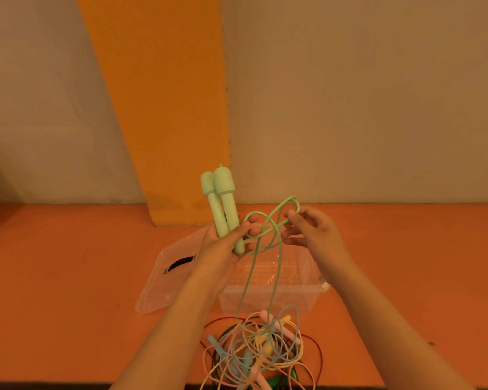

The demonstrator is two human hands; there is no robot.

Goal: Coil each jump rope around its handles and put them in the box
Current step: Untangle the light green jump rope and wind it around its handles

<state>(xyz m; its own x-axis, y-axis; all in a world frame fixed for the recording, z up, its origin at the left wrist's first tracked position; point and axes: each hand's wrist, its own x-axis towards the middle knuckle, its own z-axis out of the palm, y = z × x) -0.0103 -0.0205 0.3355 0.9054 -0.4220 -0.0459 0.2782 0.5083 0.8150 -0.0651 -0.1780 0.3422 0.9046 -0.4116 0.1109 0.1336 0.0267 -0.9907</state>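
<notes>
Two mint-green handles (221, 204) sit side by side in the left hand (223, 246). Its fingers and thumb are curled round their lower shafts, and the knobbed ends point up, tilted slightly left. Just to the right, the right hand (310, 235) pinches a loop of the same rope's green cord (248, 280) between thumb and fingertips, with the other fingers loosely spread. The loop stands up between the two hands, near the handles. I can see no turn of it lying round them, though the left fingers hide part of the shafts.

From the loop, two strands of cord hang down in front of the clear plastic box (268, 302). They run into the tangle of jump ropes (259, 350) near the front edge of the orange surface (68, 277). The box is open and looks to hold nothing, as far as its clear walls show. Its lid (164, 282) lies flat against its left side.

By my reading the task has barely begun. The green rope is the first one in hand, its handles paired and its coiling only being set up, with most of the cord unwound. The tangle shows pink, blue, yellow, red and dark green cords mixed together. Each would need freeing, coiling and boxing, but how many ropes that makes I cannot tell.
</notes>
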